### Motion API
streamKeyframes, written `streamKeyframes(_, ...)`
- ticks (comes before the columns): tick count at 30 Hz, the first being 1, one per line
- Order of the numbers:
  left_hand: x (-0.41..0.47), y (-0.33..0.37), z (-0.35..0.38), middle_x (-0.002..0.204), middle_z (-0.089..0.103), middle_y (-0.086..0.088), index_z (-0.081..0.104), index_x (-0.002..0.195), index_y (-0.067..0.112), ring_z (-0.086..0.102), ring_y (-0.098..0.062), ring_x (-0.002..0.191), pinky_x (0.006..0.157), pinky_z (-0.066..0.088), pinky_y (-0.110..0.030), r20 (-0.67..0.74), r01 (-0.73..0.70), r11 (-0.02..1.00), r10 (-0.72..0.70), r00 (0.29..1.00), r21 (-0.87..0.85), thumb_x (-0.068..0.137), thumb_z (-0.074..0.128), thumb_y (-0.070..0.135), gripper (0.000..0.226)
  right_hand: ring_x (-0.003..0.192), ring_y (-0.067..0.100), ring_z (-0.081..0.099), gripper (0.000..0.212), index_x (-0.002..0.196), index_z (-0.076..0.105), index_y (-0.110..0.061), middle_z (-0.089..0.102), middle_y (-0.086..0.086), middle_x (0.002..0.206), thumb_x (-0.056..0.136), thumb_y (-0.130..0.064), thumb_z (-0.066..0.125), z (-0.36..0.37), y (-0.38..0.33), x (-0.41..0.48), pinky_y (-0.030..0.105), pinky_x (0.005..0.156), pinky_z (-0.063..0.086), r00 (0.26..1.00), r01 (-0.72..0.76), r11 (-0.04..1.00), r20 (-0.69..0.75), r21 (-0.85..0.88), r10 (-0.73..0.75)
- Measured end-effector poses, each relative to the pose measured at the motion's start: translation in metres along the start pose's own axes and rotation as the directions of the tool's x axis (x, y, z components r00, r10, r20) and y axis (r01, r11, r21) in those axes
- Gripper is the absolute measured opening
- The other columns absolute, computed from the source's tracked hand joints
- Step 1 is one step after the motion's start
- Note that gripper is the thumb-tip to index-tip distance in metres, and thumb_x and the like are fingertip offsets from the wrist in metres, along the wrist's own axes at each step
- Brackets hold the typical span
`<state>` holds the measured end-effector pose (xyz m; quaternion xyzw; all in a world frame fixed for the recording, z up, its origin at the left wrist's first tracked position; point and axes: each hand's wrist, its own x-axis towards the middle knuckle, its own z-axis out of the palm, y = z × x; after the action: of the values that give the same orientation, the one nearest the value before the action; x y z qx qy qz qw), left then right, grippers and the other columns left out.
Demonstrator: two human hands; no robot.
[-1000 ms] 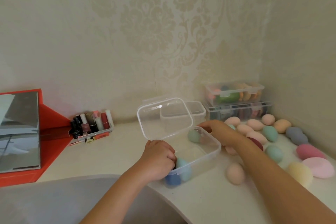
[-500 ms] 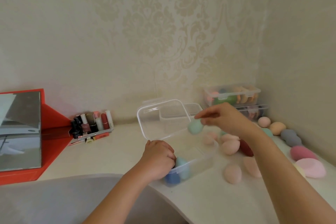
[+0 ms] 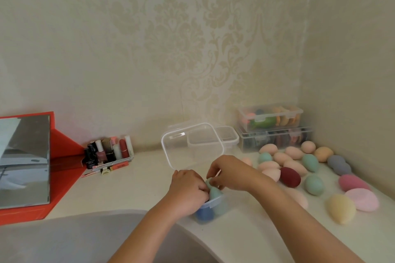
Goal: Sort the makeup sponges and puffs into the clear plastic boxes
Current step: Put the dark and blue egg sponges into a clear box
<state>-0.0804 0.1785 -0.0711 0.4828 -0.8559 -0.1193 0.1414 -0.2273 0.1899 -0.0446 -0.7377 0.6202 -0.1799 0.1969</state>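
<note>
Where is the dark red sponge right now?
Head view: the dark red sponge lies on the table right of the right hand, between a pale pink sponge and a teal sponge.

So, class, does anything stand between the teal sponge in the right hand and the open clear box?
Nothing visible does. The lid is tipped back, and the right hand pinches the teal sponge at the near corner of the clear box. Only the left hand, gripping that corner, and the blue sponge already inside crowd the spot.
</note>
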Motion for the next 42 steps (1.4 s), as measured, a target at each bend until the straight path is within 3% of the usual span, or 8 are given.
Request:
streamKeyframes(5,0.001,-0.001,0.001,0.075,0.058,0.006,0.075,0.071,0.014,0.05,-0.021,0.098,0.078,0.038,-0.022,0.028,0.072,0.987,-0.068,0.997,-0.144,0.078,0.057,0.017,0.019,0.077,0.016,0.063,0.015,0.098,0.072,-0.019,0.064,0.001,0.089,0.083,-0.018,0.068,0.001,-0.002,-0.003,0.031,0.077,0.058,0.999,-0.004,1.0,0.044,0.016,0.003)
streamKeyframes(10,0.003,0.001,0.004,0.083,0.064,0.001,0.068,0.066,0.023,0.056,-0.015,0.088,0.073,0.048,-0.024,-0.021,0.087,0.98,-0.093,0.995,-0.178,0.077,0.063,0.026,0.013,0.072,0.012,0.062,0.017,0.095,0.074,-0.012,0.072,0.005,0.087,0.081,-0.02,0.072,0.0,0.001,-0.004,0.028,0.079,0.055,0.999,-0.017,1.0,0.041,0.024,0.016)
streamKeyframes(16,0.003,-0.007,0.006,0.114,0.053,0.005,0.056,0.109,0.029,0.056,-0.006,0.098,0.083,0.052,-0.023,0.062,0.114,0.948,-0.1,0.993,-0.297,0.073,0.065,0.036,0.038,0.077,0.016,0.066,0.014,0.089,0.069,-0.012,0.07,0.007,0.086,0.077,-0.016,0.076,-0.005,0.007,-0.004,0.029,0.083,0.056,0.993,-0.03,0.987,0.118,0.157,0.011)
streamKeyframes(26,-0.002,0.001,0.006,0.103,0.048,0.013,0.063,0.099,0.03,0.03,-0.002,0.117,0.089,0.034,-0.024,0.054,0.118,0.948,-0.106,0.993,-0.295,0.085,0.048,0.04,0.022,0.075,0.007,0.067,0.013,0.09,0.076,-0.011,0.072,0.001,0.08,0.084,-0.019,0.068,-0.025,0.014,-0.014,0.023,0.082,0.056,0.986,0.005,0.958,0.156,0.285,-0.051)
streamKeyframes(29,-0.004,0.0,0.006,0.105,0.048,0.017,0.062,0.103,0.033,0.028,0.0,0.119,0.089,0.031,-0.02,0.036,0.099,0.952,-0.092,0.995,-0.29,0.083,0.054,0.04,0.023,0.06,0.009,0.062,0.02,0.076,0.071,-0.006,0.068,0.003,0.068,0.087,-0.023,0.067,-0.042,0.027,-0.013,0.016,0.06,0.051,0.981,-0.003,0.875,-0.169,0.484,0.097)
streamKeyframes(33,-0.004,0.001,0.004,0.112,0.043,0.011,0.06,0.099,0.039,0.03,-0.002,0.118,0.09,0.034,-0.02,0.079,0.117,0.952,-0.098,0.992,-0.284,0.081,0.058,0.039,0.018,0.086,0.022,0.06,0.017,0.086,0.063,-0.014,0.066,0.003,0.086,0.093,-0.025,0.052,-0.049,0.079,-0.001,0.03,0.072,0.043,0.74,-0.276,0.943,-0.584,0.188,0.333)
streamKeyframes(36,-0.004,0.0,0.003,0.115,0.04,0.01,0.058,0.097,0.042,0.034,-0.004,0.117,0.095,0.037,-0.022,0.099,0.125,0.957,-0.102,0.99,-0.263,0.079,0.059,0.041,0.018,0.109,0.028,0.056,0.028,0.118,0.058,-0.017,0.064,0.007,0.119,0.094,-0.019,0.044,-0.04,0.112,0.006,0.033,0.09,0.042,0.786,-0.429,0.901,-0.468,0.057,0.404)
streamKeyframes(42,-0.003,0.001,0.002,0.115,0.039,0.01,0.058,0.099,0.042,0.037,-0.007,0.116,0.097,0.038,-0.024,0.11,0.111,0.967,-0.088,0.99,-0.227,0.08,0.058,0.044,0.018,0.124,0.03,0.038,0.042,0.136,0.044,-0.028,0.05,0.007,0.135,0.094,-0.03,0.046,-0.029,0.121,0.012,0.037,0.095,0.033,0.818,-0.51,0.849,-0.384,-0.139,0.429)
